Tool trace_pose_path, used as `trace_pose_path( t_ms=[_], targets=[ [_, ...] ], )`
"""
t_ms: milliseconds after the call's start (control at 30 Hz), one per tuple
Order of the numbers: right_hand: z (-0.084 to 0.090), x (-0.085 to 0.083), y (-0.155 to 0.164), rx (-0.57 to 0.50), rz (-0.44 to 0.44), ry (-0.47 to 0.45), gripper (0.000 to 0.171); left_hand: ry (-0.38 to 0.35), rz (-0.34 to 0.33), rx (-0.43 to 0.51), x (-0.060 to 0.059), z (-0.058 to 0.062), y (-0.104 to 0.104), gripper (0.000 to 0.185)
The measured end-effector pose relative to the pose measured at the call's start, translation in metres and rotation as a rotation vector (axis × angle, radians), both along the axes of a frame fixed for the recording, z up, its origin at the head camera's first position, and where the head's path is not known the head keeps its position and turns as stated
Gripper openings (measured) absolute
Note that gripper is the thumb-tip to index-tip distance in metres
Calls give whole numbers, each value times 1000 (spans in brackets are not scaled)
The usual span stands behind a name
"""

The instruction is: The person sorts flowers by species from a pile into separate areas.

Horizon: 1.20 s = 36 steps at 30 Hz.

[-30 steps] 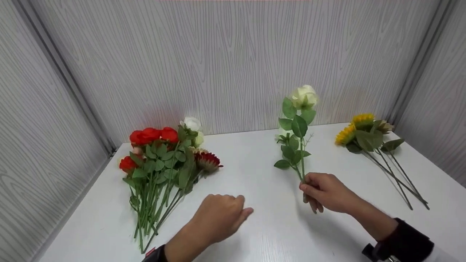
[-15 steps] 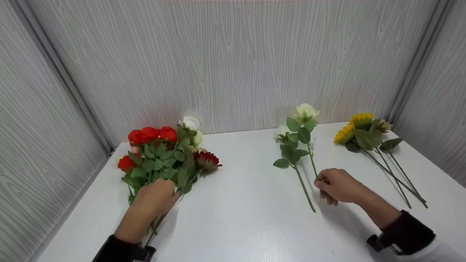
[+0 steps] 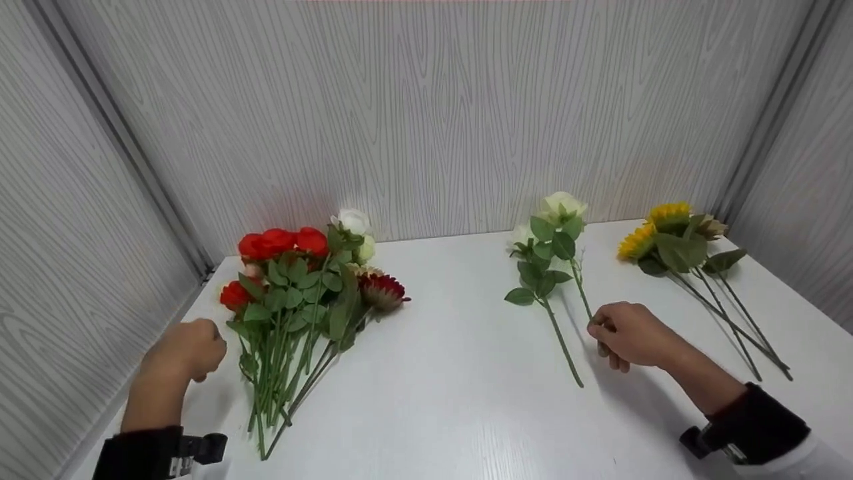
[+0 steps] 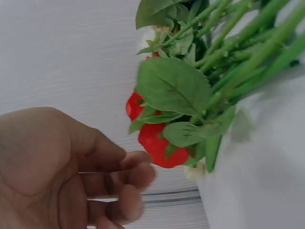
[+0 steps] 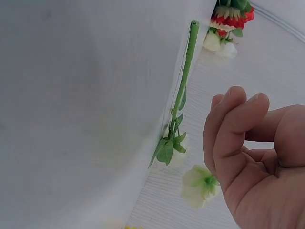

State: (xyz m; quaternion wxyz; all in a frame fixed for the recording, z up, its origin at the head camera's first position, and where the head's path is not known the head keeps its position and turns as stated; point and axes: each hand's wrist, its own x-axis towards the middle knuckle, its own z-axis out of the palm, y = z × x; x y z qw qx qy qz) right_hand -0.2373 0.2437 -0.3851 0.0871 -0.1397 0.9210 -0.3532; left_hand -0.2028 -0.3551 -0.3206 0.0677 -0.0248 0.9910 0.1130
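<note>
My right hand (image 3: 633, 337) pinches the stem of a white rose (image 3: 563, 208) between thumb and curled fingers. In the right wrist view its bloom (image 5: 196, 186) shows behind the hand, while most of the stem is hidden. A second white rose (image 3: 560, 340) lies on the table just left of it. Left of a large bunch of flowers (image 3: 300, 300), my left hand (image 3: 183, 353) hovers with loosely bent fingers and holds nothing. In the left wrist view the fingertips come near a red rose (image 4: 162, 145) of that bunch; contact cannot be made out.
Several flowers, among them yellow sunflowers (image 3: 636, 241), lie with crossed stems at the right of the white table (image 3: 426, 400). A dark red flower (image 3: 383, 292) sticks out from the bunch's right side. A grey wood-grain panel (image 3: 413, 120) stands behind, with side panels left and right.
My left hand has swung left, passing over the bunch's stems to its far left side. My right hand has lowered the white rose and moved right, apart from the second rose.
</note>
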Motion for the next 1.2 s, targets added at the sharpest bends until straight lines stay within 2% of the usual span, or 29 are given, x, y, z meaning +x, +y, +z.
trace_pose_path(
  t_ms=[100,167,333,500,600,667,800,967,1100,1200],
  targets=[
    [-1,0,1,14,7,-15,20,-145,1,74,-3,-16,-8,25],
    [-2,0,1,34,16,-48,21,-189,18,134,-6,-25,-9,26],
    [-4,2,3,79,90,-132,30,-194,17,277,-15,-40,-5,22],
    [-4,2,3,111,136,-144,32,-122,-18,347,-22,-48,-4,26],
    [-4,2,3,131,130,-145,32,-73,-29,352,-25,-52,-4,32],
    [-4,2,3,142,126,-146,32,-52,-42,330,-26,-53,-4,43],
    [-4,3,3,147,128,-148,33,-41,-99,225,-28,-54,-3,57],
    [-3,3,3,133,142,-150,34,-4,-180,126,-29,-55,-1,57],
    [-2,4,3,132,152,-142,35,9,-167,132,-28,-55,3,60],
    [-3,4,3,136,154,-135,34,-31,-116,161,-27,-54,6,62]
  ],
)
